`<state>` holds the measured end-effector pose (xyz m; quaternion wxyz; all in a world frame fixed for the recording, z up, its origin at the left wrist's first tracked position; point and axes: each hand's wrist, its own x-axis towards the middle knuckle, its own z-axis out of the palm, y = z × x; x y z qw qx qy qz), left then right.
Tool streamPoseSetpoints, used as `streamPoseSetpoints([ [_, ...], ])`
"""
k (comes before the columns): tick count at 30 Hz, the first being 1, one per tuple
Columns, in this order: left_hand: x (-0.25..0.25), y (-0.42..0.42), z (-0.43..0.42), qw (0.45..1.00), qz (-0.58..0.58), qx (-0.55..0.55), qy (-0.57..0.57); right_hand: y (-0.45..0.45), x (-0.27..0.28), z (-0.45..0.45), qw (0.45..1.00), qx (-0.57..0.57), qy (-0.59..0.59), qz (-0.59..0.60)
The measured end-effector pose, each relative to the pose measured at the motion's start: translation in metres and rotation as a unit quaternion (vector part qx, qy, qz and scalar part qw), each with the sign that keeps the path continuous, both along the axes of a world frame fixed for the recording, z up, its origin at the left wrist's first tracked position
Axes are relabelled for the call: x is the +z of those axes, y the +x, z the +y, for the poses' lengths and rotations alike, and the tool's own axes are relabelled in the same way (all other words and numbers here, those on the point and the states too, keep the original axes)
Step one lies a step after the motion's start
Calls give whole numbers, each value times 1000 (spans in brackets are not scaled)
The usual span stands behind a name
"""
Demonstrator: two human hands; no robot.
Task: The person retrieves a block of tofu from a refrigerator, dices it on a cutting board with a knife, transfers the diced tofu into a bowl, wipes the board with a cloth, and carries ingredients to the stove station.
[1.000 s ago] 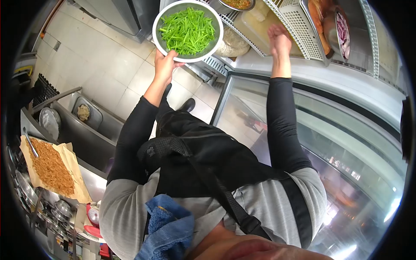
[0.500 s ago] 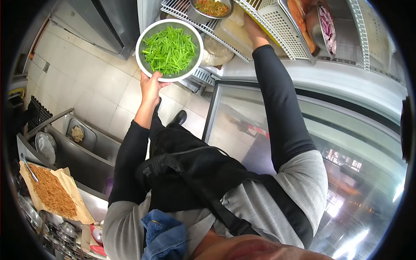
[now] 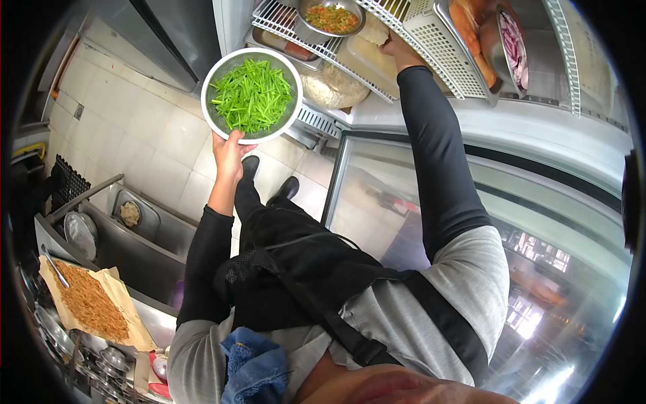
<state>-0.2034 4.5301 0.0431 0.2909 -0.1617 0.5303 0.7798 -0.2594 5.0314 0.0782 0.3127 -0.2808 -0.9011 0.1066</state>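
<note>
My left hand grips the near rim of a white-rimmed colander, thumb over the edge. Cut green stalks are heaped inside it; their exact kind is unclear. My right hand reaches into the open refrigerator, between the shelf racks, close to a pale translucent container. Its fingertips are partly hidden, so whether they grasp the container does not show. A metal bowl of chopped mixed vegetables stands on the wire shelf left of that hand.
Sliced purple onion fills a bowl at upper right, beside a white perforated basket. The glass refrigerator door stands open below my right arm. At left are a steel sink and a paper-lined tray of brown crumbly food.
The colander and my left hand have shifted slightly left and down in view. More of the shelf below the vegetable bowl shows. My right hand stays inside the refrigerator.
</note>
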Motion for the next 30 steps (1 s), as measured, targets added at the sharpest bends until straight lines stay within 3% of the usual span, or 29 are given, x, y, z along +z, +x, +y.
streamPoseSetpoints([
  [8, -10, 2, -1, 1000, -4, -9, -11, 3, 8, 3, 998, 33, -35, -37],
  [17, -15, 11, 0, 1000, -14, 2, 4, 26, 25, 3, 975, 109, -113, -157],
  [25, -25, 8, 0, 1000, -18, 5, 10, 66, 45, 24, 994, 37, -84, -60],
  [30, -25, 4, 2, 1000, -20, 6, 7, 45, 24, 36, 995, 23, -81, -47],
])
